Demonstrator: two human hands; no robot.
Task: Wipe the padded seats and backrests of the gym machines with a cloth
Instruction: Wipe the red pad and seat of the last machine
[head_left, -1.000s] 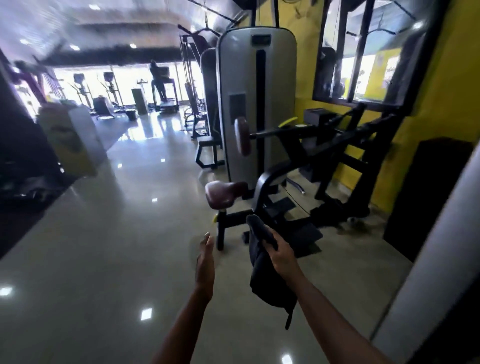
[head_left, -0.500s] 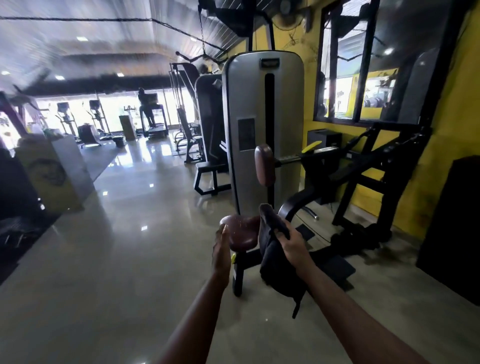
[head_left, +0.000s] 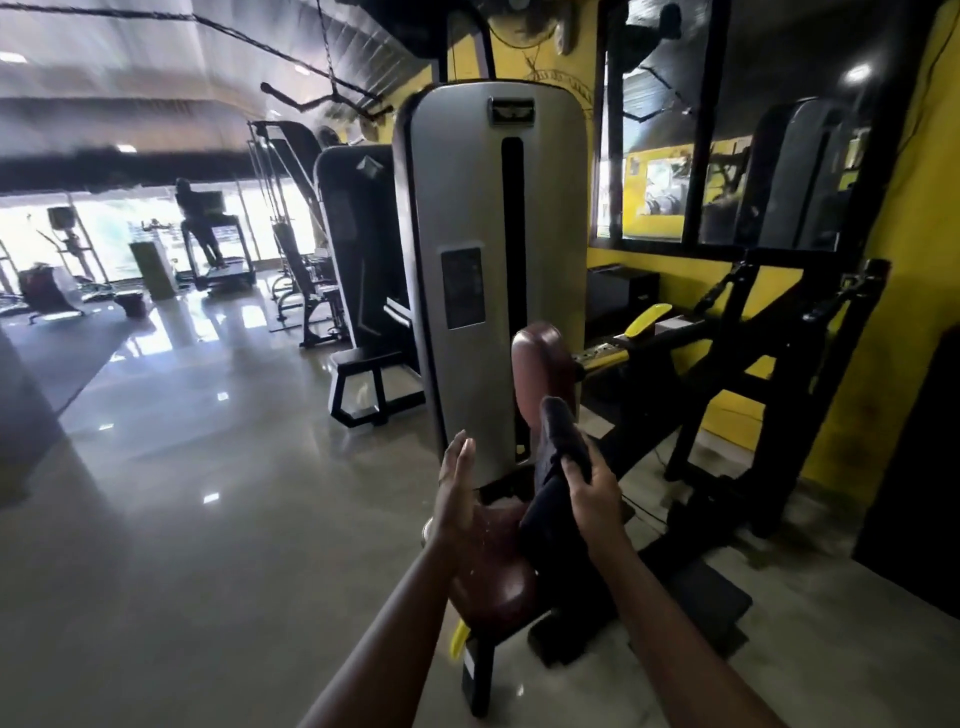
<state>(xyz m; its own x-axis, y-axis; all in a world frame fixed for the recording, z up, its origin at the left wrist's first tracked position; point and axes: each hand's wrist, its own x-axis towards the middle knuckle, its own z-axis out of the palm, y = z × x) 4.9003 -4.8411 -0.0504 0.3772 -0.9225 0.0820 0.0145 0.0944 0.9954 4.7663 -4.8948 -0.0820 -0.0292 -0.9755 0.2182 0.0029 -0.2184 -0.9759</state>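
Right hand (head_left: 592, 491) fingers clamped on cloth (head_left: 551, 457), hanging over seat (head_left: 493, 569) far edge. Left hand (head_left: 457, 483) fingers straight, empty. Best: spread cloth flat, press, sweep seat edge to edge.

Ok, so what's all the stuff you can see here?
seat: one, dark red, low in front.
back pad: one, dark red, upright above the seat.
machine cover: one, grey, behind the pads.
levers: two, yellow, one right of the back pad, one under the seat.
floor: one, shiny grey, left.
person: one, dark, far off at the back.
cloth: one, dark, held before the back pad.
left hand: one, open, left of the cloth.
right hand: one, gripping the cloth.
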